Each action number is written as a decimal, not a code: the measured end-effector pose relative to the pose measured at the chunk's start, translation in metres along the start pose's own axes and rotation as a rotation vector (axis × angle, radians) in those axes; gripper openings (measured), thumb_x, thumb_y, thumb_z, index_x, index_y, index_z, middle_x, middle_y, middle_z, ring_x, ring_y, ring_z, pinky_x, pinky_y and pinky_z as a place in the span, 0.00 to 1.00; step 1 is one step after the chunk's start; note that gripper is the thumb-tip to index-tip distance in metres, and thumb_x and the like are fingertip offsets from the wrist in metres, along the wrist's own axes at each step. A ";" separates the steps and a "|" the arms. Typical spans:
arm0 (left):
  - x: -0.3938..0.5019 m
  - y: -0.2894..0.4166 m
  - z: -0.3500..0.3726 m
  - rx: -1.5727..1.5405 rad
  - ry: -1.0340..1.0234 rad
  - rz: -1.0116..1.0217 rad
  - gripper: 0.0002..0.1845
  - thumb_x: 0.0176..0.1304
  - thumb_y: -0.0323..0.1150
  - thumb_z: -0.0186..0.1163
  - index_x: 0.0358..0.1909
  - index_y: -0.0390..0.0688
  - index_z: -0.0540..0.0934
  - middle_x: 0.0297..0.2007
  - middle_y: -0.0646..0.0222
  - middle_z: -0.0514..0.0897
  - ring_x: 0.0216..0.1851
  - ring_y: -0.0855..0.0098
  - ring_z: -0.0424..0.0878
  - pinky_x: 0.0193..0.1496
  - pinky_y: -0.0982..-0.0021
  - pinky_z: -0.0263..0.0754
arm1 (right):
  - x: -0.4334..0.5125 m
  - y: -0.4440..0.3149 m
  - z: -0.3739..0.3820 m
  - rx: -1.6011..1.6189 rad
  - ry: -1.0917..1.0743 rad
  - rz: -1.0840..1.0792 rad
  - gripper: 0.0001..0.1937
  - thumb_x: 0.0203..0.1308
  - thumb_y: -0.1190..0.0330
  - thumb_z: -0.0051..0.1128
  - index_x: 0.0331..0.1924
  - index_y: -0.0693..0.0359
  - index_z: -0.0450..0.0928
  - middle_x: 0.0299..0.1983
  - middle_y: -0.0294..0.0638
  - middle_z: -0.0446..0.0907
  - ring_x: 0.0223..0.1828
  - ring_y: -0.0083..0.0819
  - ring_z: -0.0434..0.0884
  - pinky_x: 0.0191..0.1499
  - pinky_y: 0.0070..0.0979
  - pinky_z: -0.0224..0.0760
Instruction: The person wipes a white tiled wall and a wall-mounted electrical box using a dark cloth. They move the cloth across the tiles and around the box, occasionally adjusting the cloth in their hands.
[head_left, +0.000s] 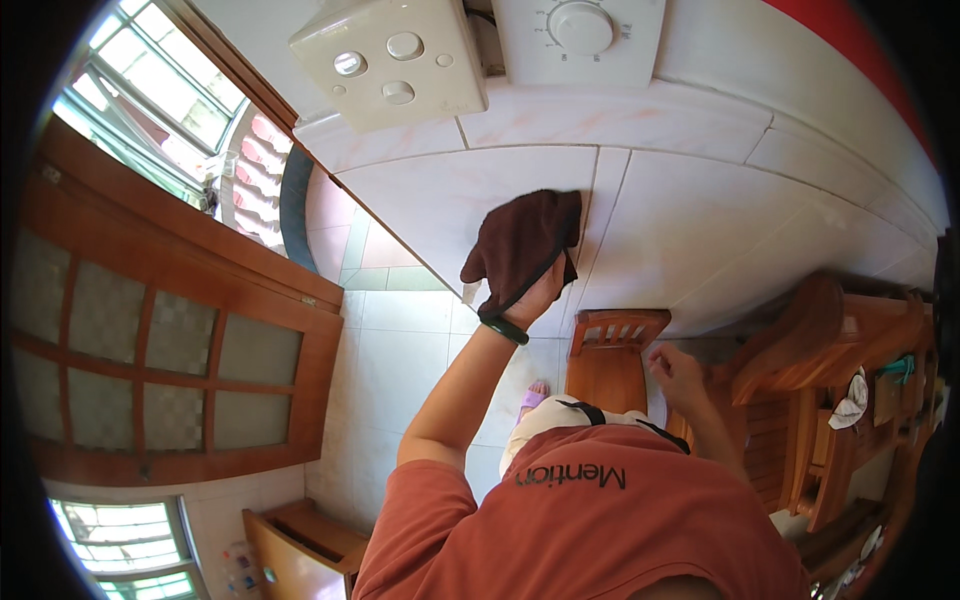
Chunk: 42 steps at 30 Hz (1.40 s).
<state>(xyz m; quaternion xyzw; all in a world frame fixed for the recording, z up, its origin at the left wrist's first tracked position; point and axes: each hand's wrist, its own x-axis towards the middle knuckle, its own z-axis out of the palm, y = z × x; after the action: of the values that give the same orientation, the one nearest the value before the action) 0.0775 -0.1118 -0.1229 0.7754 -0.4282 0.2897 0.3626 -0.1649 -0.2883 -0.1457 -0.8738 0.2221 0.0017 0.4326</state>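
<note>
A dark brown cloth (521, 240) with a black edge lies against the white wall tiles (409, 184). My left hand (538, 294) is shut on it, mostly covered by its folds, and a dark band circles that wrist. A small pale tag sticks out at the cloth's lower left. On the other side, my right hand (675, 369) hangs low beside a wooden chair (606, 379), its fingers loosely curled with nothing visible in them. Whether it touches the chair, I cannot tell.
Above the cloth are a switch plate (390, 64) and a rotary dial control (581, 30). A glazed wooden door (176, 337) stands at left beside the doorway. Carved wooden furniture (795, 397) fills the right. A wooden cabinet (300, 551) sits at lower left.
</note>
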 end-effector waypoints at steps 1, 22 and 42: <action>-0.002 0.001 0.000 -0.036 0.026 0.069 0.32 0.57 0.25 0.55 0.67 0.40 0.67 0.61 0.47 0.70 0.61 0.43 0.65 0.65 0.46 0.56 | 0.001 0.000 0.001 0.008 0.000 -0.007 0.04 0.61 0.71 0.55 0.38 0.61 0.76 0.28 0.42 0.79 0.28 0.33 0.78 0.34 0.30 0.72; 0.014 0.020 -0.022 0.094 -0.049 -0.058 0.30 0.54 0.27 0.60 0.63 0.39 0.70 0.53 0.49 0.75 0.54 0.45 0.71 0.57 0.50 0.64 | -0.001 -0.003 0.010 0.002 -0.027 0.016 0.04 0.60 0.70 0.55 0.36 0.60 0.76 0.28 0.41 0.80 0.29 0.34 0.79 0.35 0.30 0.72; 0.008 0.018 -0.019 0.094 -0.012 -0.035 0.21 0.56 0.28 0.62 0.54 0.41 0.77 0.48 0.52 0.79 0.52 0.50 0.75 0.57 0.55 0.68 | 0.001 -0.011 0.012 -0.051 -0.071 -0.033 0.05 0.60 0.70 0.55 0.36 0.62 0.77 0.28 0.44 0.80 0.28 0.36 0.80 0.34 0.32 0.72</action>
<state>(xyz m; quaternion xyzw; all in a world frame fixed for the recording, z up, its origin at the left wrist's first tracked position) 0.0628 -0.1063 -0.1005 0.8006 -0.4026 0.2984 0.3285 -0.1574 -0.2736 -0.1456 -0.8874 0.1923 0.0313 0.4179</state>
